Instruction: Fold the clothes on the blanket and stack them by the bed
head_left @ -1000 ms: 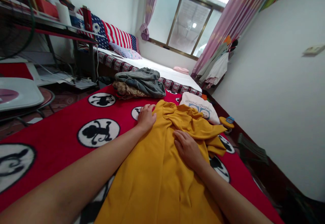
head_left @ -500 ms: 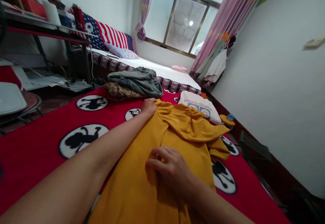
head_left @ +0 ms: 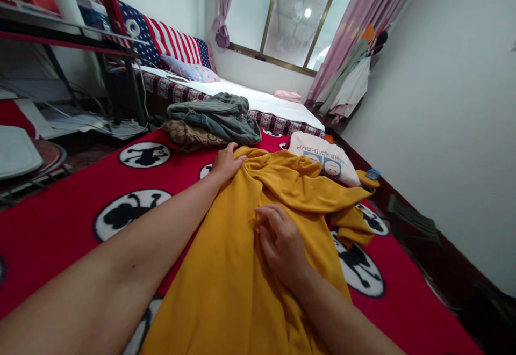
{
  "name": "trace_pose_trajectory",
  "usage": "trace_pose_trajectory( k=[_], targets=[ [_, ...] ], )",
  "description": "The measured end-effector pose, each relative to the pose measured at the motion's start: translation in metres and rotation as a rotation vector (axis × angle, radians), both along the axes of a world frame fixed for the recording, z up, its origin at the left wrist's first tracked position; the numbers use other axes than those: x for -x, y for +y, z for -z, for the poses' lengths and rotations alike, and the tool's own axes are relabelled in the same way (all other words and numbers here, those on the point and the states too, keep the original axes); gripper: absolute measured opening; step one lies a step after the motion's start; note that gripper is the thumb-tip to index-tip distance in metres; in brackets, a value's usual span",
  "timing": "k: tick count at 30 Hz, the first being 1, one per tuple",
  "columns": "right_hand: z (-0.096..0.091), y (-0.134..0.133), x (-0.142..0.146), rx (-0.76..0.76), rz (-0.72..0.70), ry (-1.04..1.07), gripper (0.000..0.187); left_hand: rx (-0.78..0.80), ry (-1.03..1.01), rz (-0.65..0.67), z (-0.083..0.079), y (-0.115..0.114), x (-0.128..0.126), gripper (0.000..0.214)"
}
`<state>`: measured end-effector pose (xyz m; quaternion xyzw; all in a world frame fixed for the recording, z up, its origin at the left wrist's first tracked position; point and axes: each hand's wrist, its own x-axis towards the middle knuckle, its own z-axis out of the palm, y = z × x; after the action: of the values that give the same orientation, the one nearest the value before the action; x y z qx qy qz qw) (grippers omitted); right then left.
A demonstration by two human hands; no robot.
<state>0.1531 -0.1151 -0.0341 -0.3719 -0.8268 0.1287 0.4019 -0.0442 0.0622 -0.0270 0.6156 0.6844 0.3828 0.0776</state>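
Note:
A mustard-yellow garment (head_left: 229,269) lies spread over a red blanket (head_left: 72,204) printed with black-and-white monkey circles. My left hand (head_left: 226,162) reaches to the garment's far left corner and its fingers curl onto the cloth edge. Nearer to me, my right hand (head_left: 280,242) rests palm down on the middle of the garment, fingers together and slightly bent, pressing the fabric. The far part of the garment is bunched in folds.
A pile of grey-green and patterned clothes (head_left: 213,121) sits just beyond my left hand. A white printed garment (head_left: 322,156) lies to the right. A bed with a flag pillow (head_left: 169,43) is behind, a metal shelf (head_left: 60,27) at left, a wall at right.
My right hand slid toward me along the garment, then back up a little. My left hand moved slightly farther along the garment's corner. The view shifted a bit.

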Motion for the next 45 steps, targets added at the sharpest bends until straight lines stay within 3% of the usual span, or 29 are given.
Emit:
trace_pose_trajectory(
  k=[4,7,10,13,15,17,20,24,26,28,33,36,39,43,45],
  targets=[
    [0.007,0.018,-0.013,0.075,0.186,0.059,0.025,0.126,0.080,0.051,-0.012,-0.047,-0.002,0.071],
    [0.009,0.027,-0.021,0.109,0.280,-0.088,0.031,0.143,0.105,0.202,-0.011,-0.086,0.004,0.078],
    [0.003,0.030,-0.031,0.170,0.448,-0.408,0.044,0.128,0.119,0.333,-0.010,-0.117,0.017,0.063],
    [-0.004,0.030,-0.041,0.263,0.614,-0.681,0.052,0.152,0.281,0.277,-0.019,-0.136,0.028,0.038],
    [-0.008,0.030,-0.046,0.298,0.652,-0.761,0.053,0.139,0.459,0.219,-0.030,-0.148,0.027,0.031],
    [-0.009,0.030,-0.048,0.289,0.659,-0.786,0.052,0.090,0.593,0.247,-0.038,-0.165,0.017,0.026],
    [-0.008,0.029,-0.047,0.248,0.665,-0.763,0.048,0.151,0.614,0.501,-0.038,-0.205,-0.007,0.031],
    [-0.007,0.030,-0.047,0.224,0.656,-0.713,0.044,0.235,0.510,0.849,-0.028,-0.262,-0.029,0.068],
    [-0.006,0.031,-0.048,0.206,0.650,-0.653,0.043,0.213,0.452,0.982,-0.027,-0.274,-0.031,0.063],
    [-0.003,0.033,-0.051,0.181,0.633,-0.552,0.045,0.187,0.384,1.001,-0.030,-0.270,-0.027,0.046],
    [0.008,0.044,-0.056,0.100,0.584,-0.288,0.051,0.181,0.414,0.619,-0.035,-0.237,-0.007,0.021],
    [0.012,0.050,-0.058,0.042,0.571,-0.116,0.053,0.228,0.442,0.600,-0.035,-0.228,-0.004,0.024],
    [0.012,0.054,-0.059,0.041,0.515,0.034,0.052,0.168,0.491,0.599,-0.036,-0.219,-0.013,0.038],
    [0.010,0.053,-0.061,0.057,0.435,0.104,0.039,0.099,0.518,0.436,-0.032,-0.189,-0.032,0.051],
    [0.009,0.051,-0.062,0.061,0.440,0.065,0.034,0.106,0.487,0.358,-0.027,-0.170,-0.040,0.044]
  ],
)
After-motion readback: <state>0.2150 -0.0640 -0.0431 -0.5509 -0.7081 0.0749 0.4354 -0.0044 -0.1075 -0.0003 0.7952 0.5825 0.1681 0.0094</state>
